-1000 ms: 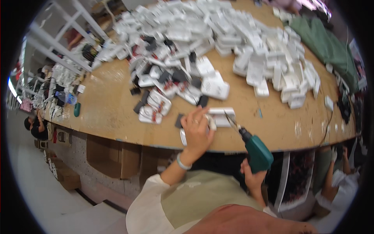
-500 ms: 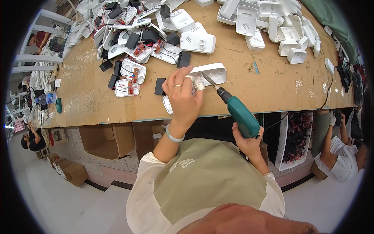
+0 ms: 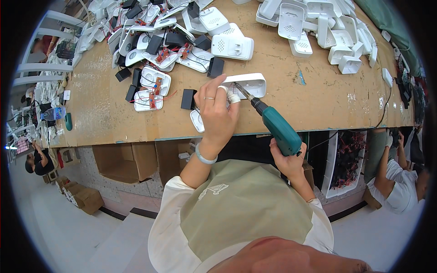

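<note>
My left hand (image 3: 218, 109), with white wrapping on two fingertips, is closed on a white plastic casing (image 3: 256, 85) lying open side up on the table. My right hand (image 3: 288, 159) grips the rear of a green corded electric screwdriver (image 3: 280, 129). The metal bit of the screwdriver points into the casing, close to my left fingertips. What exactly the bit touches is hidden. Beside my left hand are a black box-shaped part (image 3: 188, 99) and a small white cover (image 3: 197, 121), partly behind the hand.
White covers with black boxes and red circuit boards (image 3: 157, 86) are heaped at the far left. More white casings (image 3: 291, 20) pile up at the far right. A cord (image 3: 386, 107) crosses the right edge of the brown table (image 3: 318, 109). Below stands a white crate (image 3: 330, 164) of wired parts.
The screwdriver's body has shifted a little left and down, its bit still in the casing. The casing and my left hand have moved very slightly right.
</note>
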{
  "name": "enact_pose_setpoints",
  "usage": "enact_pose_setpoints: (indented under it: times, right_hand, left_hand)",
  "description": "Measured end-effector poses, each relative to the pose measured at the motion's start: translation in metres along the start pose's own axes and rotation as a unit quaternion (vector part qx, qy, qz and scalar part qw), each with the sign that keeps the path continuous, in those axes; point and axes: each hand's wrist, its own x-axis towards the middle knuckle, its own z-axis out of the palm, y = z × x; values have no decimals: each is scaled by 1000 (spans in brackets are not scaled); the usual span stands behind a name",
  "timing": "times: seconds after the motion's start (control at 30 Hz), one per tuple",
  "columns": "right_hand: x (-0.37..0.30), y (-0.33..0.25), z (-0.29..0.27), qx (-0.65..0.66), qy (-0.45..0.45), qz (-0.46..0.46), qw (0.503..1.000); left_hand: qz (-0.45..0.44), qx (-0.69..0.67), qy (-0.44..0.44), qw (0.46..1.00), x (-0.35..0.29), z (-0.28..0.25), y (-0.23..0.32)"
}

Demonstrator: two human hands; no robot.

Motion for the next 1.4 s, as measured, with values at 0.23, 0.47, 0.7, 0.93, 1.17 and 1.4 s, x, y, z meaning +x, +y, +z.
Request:
enact_pose_setpoints:
  times: [0.23,0.47,0.7,0.93,1.17,1.4]
  right_hand:
    - [3,-7,-3,-24,-14,11,1000]
    - [3,-7,-4,-32,-14,-24,999]
    - [2,-7,-4,-41,-3,-67,997]
    - [-6,-2,-8,-8,3,20,1000]
    - [-20,-6,-20,15,18,58,998]
    - [-41,-3,-23,115,116,120,979]
  left_hand:
    - [0,-2,1,1000,1,-1,0]
    - [-1,-2,0,1000,0,-2,2]
    - [0,-4,-5,1000,-3,-3,2]
    - [2,-2,-10,1000,3,-1,-1]
    - [1,3,-13,1000,5,-4,2]
    - [-32,-14,-49,998,-3,-11,4]
